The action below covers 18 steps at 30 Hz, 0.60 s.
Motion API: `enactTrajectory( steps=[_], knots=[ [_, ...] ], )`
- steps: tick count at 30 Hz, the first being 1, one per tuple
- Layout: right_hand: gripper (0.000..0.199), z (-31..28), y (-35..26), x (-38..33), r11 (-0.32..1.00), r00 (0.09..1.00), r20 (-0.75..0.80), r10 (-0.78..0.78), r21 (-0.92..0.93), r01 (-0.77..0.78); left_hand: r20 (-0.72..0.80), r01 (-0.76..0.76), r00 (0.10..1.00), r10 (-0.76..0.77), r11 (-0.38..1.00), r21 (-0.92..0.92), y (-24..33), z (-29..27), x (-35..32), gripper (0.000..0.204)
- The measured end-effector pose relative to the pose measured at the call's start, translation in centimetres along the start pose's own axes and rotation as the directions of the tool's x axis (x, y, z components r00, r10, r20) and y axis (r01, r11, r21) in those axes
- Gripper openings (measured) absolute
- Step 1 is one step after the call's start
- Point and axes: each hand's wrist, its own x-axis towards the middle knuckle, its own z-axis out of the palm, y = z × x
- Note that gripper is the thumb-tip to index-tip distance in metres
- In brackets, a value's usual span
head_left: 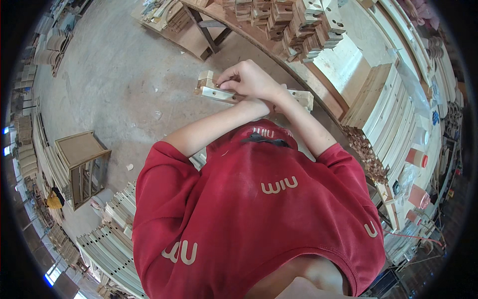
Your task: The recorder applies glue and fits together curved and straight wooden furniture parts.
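Observation:
My forearms cross in front of my red shirt, the right one over the left. A pale wooden rail [301, 97] with drilled holes lies across the front of my lap, with a short block at its left end. My left hand [266, 105] is closed around the rail's middle, and the right wrist hides most of its fingers. Above the rail's left part, my right hand [250, 79] is closed in a pinch, thumb and forefinger near a hole by the block. A tiny dark piece shows at the fingertips, too small to name.
Stacked notched wooden blocks [298, 25] stand on a workbench [249, 30] ahead to the right. Long pale boards [381, 107] are piled at the right. A wooden frame [82, 149] stands on the floor at left, near drilled rails [112, 254].

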Motion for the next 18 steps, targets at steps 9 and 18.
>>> enactTrajectory(
  steps=[9,18],
  knots=[
    [0.018,0.7,1.3,0.5,0.993,0.983,-0.142,0.118,0.019,-0.116,0.167,0.086,0.980,-0.104,0.990,0.111,3.2,-2.8,0.1,0.029],
    [0.011,-7.9,-0.9,-3.6,0.981,0.992,-0.005,0.123,-0.152,-0.123,0.369,0.174,0.883,-0.289,0.933,0.315,4.4,-3.8,0.6,0.038]
  ],
)
